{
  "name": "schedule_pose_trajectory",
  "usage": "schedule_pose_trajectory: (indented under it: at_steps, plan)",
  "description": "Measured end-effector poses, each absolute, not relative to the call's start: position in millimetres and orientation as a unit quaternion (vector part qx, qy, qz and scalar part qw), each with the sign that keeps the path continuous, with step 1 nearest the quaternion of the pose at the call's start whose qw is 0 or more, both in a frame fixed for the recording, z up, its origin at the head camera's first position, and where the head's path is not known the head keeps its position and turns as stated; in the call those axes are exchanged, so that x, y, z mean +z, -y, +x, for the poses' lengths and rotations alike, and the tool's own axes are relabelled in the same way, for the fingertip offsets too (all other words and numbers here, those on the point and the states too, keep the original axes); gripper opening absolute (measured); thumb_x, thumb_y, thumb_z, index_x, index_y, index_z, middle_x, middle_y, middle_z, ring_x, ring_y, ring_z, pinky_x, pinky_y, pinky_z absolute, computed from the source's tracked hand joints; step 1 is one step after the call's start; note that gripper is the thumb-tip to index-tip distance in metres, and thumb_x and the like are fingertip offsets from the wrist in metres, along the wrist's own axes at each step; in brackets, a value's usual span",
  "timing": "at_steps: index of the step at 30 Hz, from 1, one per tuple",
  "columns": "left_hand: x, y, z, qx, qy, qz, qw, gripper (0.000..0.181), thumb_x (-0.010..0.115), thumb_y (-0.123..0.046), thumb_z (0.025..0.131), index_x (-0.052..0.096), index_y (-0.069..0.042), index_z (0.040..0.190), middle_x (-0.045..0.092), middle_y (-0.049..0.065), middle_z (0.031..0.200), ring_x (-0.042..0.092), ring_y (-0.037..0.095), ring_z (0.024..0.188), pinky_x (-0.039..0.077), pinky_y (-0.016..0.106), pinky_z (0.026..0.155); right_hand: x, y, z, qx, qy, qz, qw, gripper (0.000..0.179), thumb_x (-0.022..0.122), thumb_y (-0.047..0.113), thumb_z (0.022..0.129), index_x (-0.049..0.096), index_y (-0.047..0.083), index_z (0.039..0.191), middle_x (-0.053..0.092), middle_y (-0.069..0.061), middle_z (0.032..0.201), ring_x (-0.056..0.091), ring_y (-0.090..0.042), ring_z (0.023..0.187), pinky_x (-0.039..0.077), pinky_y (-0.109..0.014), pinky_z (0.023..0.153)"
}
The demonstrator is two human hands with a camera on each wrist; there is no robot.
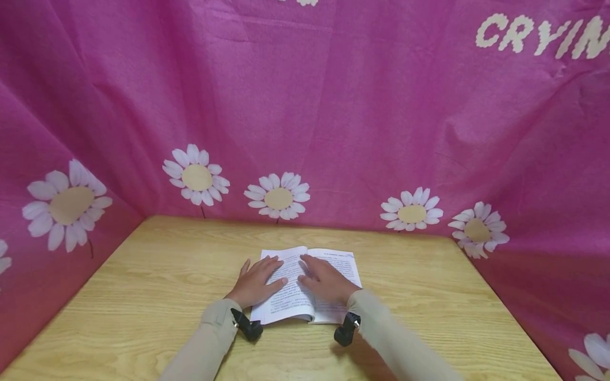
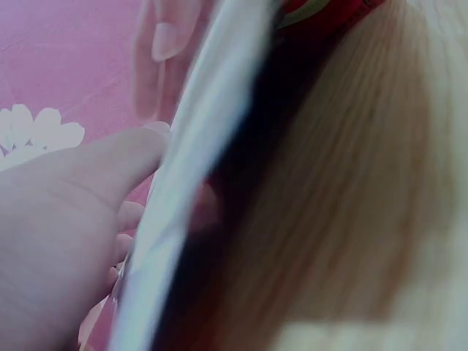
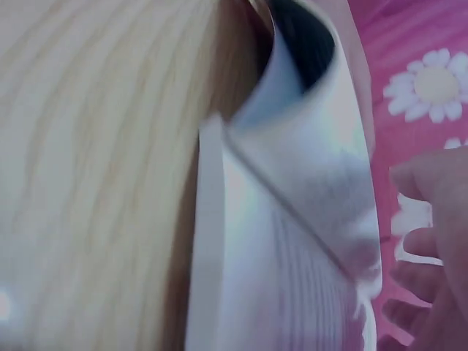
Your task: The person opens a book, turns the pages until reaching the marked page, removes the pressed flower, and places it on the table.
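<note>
An open book with printed white pages lies on the table; its left part bows up off the wood in the right wrist view. My left hand rests on the left page with spread fingers, its thumb pointing toward the middle. In the left wrist view, the thumb lies against the page edge, and part of a red cover shows beneath. Over the right page is my right hand, its fingers loosely bent and reaching toward the fold. The right wrist view shows those fingers just above the paper, holding nothing.
The book lies on a light wood-grain table. Behind it and along both sides hangs a magenta cloth printed with white daisies and letters. Each wrist wears a black camera mount over a beige sleeve.
</note>
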State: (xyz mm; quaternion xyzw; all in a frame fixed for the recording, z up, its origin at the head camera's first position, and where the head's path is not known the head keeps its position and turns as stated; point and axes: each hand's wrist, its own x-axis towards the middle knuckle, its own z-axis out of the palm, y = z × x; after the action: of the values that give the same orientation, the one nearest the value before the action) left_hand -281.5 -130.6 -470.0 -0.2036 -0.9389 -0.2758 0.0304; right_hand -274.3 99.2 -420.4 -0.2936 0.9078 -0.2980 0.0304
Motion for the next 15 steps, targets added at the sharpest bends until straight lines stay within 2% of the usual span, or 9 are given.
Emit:
schedule_pose_trajectory:
  at_steps: [8,15]
  plan:
    - [-468.5,129.6,-279.8,-0.278,0.942,-0.187,0.026,0.06,0.051,-0.054,0.094,0.047,-0.02,0.144,0.037,0.0,0.153,0.024,0.023,0.145,-0.002,0.054,0.116,-422.9,-145.2,-282.7,-0.31,-0.929,-0.196,0.041,0.076,0.058,0.041,0.095,0.028,-0.002,0.15,0.031,-0.02,0.153,0.024,-0.035,0.143,0.019,-0.048,0.116]
    - [-469.9,128.3,-280.3,-0.273,0.943,-0.187,0.025,0.06,0.05,-0.055,0.094,0.046,-0.021,0.144,0.037,0.0,0.153,0.024,0.022,0.145,-0.003,0.054,0.116,-428.8,-182.5,-285.2,-0.316,-0.94,-0.114,0.066,0.087,0.061,0.052,0.09,0.023,0.006,0.153,0.029,-0.015,0.155,0.022,-0.035,0.144,0.018,-0.053,0.116]
